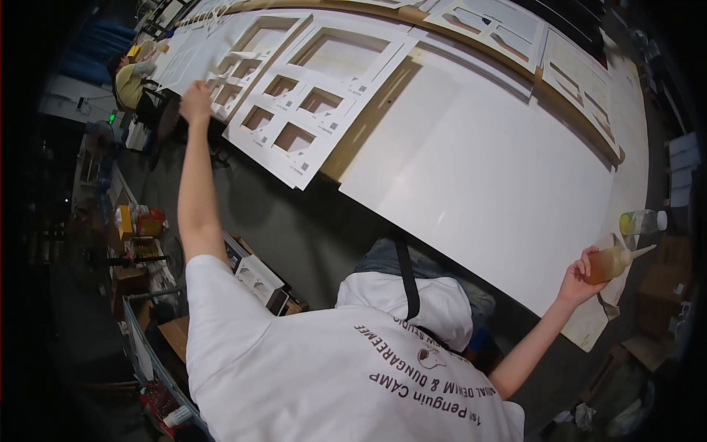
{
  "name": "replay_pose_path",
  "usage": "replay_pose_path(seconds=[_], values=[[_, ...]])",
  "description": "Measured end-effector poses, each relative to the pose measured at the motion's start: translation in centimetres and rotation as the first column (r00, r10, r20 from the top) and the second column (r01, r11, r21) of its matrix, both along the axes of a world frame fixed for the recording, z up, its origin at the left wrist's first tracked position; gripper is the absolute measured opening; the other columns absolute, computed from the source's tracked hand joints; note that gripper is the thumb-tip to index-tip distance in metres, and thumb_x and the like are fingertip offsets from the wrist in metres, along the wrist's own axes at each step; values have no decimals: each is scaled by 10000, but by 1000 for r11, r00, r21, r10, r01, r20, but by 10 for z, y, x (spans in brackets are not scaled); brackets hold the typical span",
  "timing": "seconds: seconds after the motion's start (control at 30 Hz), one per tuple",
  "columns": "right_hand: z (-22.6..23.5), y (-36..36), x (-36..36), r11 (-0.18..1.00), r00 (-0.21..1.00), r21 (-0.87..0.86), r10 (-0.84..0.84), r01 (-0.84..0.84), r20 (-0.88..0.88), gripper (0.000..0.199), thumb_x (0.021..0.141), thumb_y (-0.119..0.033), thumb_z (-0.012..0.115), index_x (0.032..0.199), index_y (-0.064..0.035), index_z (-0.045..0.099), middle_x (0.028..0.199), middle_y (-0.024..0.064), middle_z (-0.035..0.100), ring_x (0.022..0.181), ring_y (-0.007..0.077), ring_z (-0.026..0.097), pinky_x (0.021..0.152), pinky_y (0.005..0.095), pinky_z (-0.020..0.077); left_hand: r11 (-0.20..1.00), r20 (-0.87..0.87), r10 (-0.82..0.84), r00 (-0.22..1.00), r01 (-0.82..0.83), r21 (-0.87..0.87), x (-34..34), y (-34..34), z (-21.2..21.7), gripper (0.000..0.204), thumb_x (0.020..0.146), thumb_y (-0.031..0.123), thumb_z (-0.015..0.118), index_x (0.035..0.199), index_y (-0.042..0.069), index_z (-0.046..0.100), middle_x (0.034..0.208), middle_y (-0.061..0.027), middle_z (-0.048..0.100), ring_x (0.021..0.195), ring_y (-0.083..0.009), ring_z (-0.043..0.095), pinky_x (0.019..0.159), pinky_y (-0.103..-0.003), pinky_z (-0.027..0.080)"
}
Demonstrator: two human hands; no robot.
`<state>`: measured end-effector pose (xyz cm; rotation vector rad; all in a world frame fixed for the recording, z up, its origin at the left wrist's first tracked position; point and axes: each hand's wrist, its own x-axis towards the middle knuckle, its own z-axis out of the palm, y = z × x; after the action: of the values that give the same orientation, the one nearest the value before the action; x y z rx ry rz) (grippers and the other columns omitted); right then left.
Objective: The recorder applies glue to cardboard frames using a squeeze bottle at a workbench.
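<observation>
White shirt (317,353) fills six o'clock. Right hand (579,283): grip wrapped round an amber squeeze bottle (608,264), just past three. Left hand (195,103), ten o'clock, beside cut-out panels (289,111): fingers curled, contents undeterminable. Step judged: liquid dispensing; next move calls for aiming the nozzle (644,251).

Capped clear bottle (642,222) at right; blue cloth (103,50) upper left.

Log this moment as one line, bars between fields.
left hand: near cut-out white panels, grip unclear | right hand: holding amber-filled nozzle bottle | white board: beside panels
</observation>
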<state>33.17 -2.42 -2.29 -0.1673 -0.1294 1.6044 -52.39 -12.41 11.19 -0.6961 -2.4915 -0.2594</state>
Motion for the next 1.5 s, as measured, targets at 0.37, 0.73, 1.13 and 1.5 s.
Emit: replay_pose_path(seconds=[0.37,0.73,1.13,1.5], values=[[4,-4,-3,1000,999,-10,-8,7,-47,556,762,-314,601,1164,6,387,1043,146,454,572,132,405,511,218,360,238,75,-950,304,543,805,173,-4,167,288,924,217,444,1075,0,557,878,-94,618,721,-138,593,697,-245,483],[10,-6,1,995,997,-69,-64,67,44,549,782,-411,583,1133,-8,459,1004,152,511,579,125,386,514,214,344,515,655,-746,118,726,456,372,50,-62,217,846,172,516,900,-16,610,684,-121,625,624,-164,579,596,-272,445],[85,14,-62,967,304,52,-130,250,944,414,818,-255,617,1147,-114,411,978,44,496,702,125,497,523,240,409,803,849,-497,-182,275,529,415,-73,-103,238,872,158,536,747,-30,611,656,-25,598,582,-45,517,501,-185,403],[71,104,-107,962,-97,250,-239,114,966,415,747,-153,697,1085,-107,461,998,29,488,784,100,514,504,190,432,900,685,-163,-710,177,398,471,-74,-108,282,871,229,550,751,-17,617,631,-31,612,550,-61,585,446,-155,353]])
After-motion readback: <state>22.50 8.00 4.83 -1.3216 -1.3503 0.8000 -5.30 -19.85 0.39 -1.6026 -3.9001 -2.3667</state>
